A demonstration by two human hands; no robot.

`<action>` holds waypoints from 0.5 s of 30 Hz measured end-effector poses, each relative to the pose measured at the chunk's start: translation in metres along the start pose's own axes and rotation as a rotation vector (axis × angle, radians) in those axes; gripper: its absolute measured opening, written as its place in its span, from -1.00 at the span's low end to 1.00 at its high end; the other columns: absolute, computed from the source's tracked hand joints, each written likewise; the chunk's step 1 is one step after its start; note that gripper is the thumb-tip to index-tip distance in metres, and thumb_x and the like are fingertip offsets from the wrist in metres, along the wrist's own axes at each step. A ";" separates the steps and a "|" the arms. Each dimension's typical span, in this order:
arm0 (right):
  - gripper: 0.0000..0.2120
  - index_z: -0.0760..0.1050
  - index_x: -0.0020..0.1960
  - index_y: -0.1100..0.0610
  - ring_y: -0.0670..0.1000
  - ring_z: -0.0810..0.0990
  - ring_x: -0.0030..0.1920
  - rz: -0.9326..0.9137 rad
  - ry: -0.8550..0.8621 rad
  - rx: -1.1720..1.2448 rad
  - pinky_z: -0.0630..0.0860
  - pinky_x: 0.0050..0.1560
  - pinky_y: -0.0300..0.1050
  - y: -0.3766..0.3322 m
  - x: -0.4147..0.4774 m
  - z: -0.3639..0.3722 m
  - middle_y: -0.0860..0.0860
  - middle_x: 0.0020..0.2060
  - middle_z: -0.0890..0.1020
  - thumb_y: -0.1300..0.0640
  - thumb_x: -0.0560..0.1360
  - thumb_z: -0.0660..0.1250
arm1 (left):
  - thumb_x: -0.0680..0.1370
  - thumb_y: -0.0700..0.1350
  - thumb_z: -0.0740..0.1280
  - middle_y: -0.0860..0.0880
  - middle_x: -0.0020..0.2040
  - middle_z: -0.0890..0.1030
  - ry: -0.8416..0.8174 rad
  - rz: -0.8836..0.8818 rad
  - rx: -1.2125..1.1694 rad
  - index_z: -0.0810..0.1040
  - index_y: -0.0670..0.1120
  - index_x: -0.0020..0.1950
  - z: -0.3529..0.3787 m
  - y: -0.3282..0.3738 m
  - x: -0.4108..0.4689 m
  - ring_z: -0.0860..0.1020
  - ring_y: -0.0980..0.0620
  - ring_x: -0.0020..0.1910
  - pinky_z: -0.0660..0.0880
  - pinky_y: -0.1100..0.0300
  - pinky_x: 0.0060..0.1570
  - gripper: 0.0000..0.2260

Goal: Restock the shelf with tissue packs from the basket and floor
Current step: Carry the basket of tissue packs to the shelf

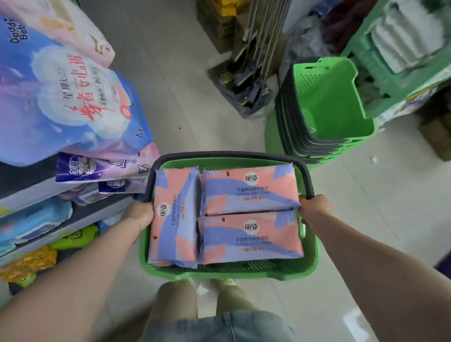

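Note:
I hold a green basket [228, 272] with a dark handle in front of me, above the floor. Three pink-and-purple tissue packs fill it: one [175, 215] stands lengthwise on the left, two lie across on the right, the far one [249, 190] and the near one [249, 238]. My left hand [138, 214] grips the basket's left side. My right hand [314, 206] grips its right side by the handle. The shelf [19, 192] stands at my left, stacked with large tissue bags.
A stack of empty green baskets [326, 108] sits on the floor ahead right. A green rack [411, 58] of white goods stands at the far right. Mops and brooms [251, 74] lean ahead. Cardboard boxes [449, 126] lie at the right.

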State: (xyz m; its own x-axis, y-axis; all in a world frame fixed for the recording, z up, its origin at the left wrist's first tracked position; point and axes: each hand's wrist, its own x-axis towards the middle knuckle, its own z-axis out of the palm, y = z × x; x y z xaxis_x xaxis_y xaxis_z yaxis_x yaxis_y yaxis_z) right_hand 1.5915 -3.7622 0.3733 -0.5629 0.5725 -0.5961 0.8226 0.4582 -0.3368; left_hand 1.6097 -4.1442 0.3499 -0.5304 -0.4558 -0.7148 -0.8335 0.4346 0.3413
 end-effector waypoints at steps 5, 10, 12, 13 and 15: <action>-0.79 0.48 -0.19 0.29 0.20 0.57 -0.27 0.135 0.041 0.112 0.55 -0.20 0.05 0.029 -0.009 -0.006 0.15 -0.38 0.49 0.15 0.49 0.22 | 0.60 -0.03 0.19 -0.26 0.14 0.55 -0.067 0.136 0.155 0.54 -0.24 0.12 0.008 0.036 0.010 0.51 -0.22 0.13 0.44 0.00 0.17 -0.70; -0.76 0.36 -0.33 0.23 0.15 0.51 -0.29 0.253 0.129 0.245 0.37 -0.31 -0.13 0.050 -0.044 -0.003 0.12 -0.40 0.46 0.19 0.50 0.20 | 0.59 -0.08 0.19 -0.28 0.14 0.56 -0.140 0.239 0.309 0.53 -0.28 0.13 0.002 0.070 0.014 0.53 -0.19 0.05 0.44 0.08 -0.02 -0.71; -0.77 0.38 -0.30 0.24 0.16 0.52 -0.27 0.305 0.152 0.281 0.39 -0.30 -0.12 0.059 -0.060 0.002 0.12 -0.40 0.46 0.18 0.51 0.20 | 0.52 -0.03 0.25 -0.27 0.09 0.59 -0.166 0.279 0.337 0.57 -0.28 0.07 -0.001 0.079 0.021 0.56 -0.20 0.02 0.48 0.10 -0.04 -0.66; -0.79 0.41 -0.26 0.25 0.18 0.54 -0.23 0.333 0.164 0.298 0.44 -0.25 -0.08 0.065 -0.067 0.006 0.14 -0.36 0.49 0.17 0.50 0.20 | 0.49 -0.01 0.27 -0.27 0.09 0.60 -0.172 0.315 0.358 0.58 -0.29 0.07 -0.002 0.083 0.023 0.56 -0.21 0.03 0.50 0.08 0.00 -0.64; -0.83 0.46 -0.14 0.27 0.22 0.58 -0.17 0.392 0.195 0.356 0.49 -0.16 -0.03 0.077 -0.080 0.014 0.20 -0.25 0.53 0.17 0.49 0.20 | 0.54 -0.03 0.24 -0.29 0.13 0.57 -0.191 0.378 0.457 0.57 -0.30 0.12 -0.004 0.090 0.023 0.54 -0.24 0.09 0.47 0.06 0.03 -0.64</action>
State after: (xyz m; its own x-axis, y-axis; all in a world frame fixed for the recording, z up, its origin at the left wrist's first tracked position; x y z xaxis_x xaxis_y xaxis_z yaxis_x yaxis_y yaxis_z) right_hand 1.7013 -3.7820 0.3852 -0.1868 0.7840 -0.5920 0.9304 -0.0522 -0.3627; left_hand 1.5215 -4.1182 0.3663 -0.7037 -0.0767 -0.7063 -0.4203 0.8464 0.3269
